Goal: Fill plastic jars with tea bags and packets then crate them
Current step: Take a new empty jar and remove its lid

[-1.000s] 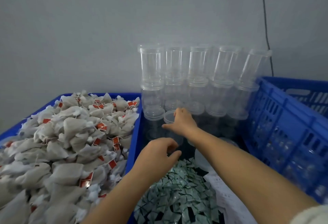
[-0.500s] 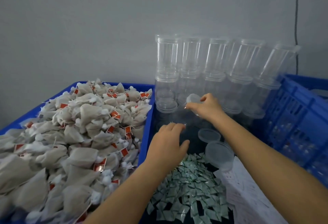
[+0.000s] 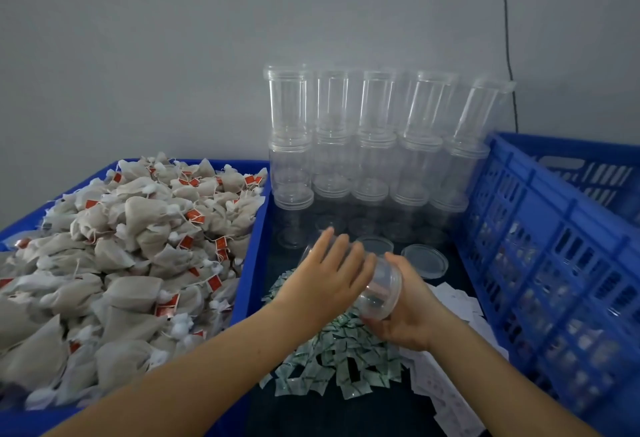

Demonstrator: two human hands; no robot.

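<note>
Both hands hold one clear jar (image 3: 375,289) tilted over green packets (image 3: 332,360): left hand (image 3: 330,277) fingers spread across it, right hand (image 3: 408,312) cupped beneath; tea bags (image 3: 121,256) at nine o'clock.

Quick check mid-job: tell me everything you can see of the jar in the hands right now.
The jar is a clear, colourless plastic cylinder, lidless, tipped on its side with its rimmed open mouth facing the camera and right. It looks empty. The left hand lies over its upper wall, fingers fairly straight; the right hand cups it from below. It is held just above the pile of green-white packets.

A plain grey wall (image 3: 173,38) (black cable (image 3: 506,38) hanging down it).
</note>
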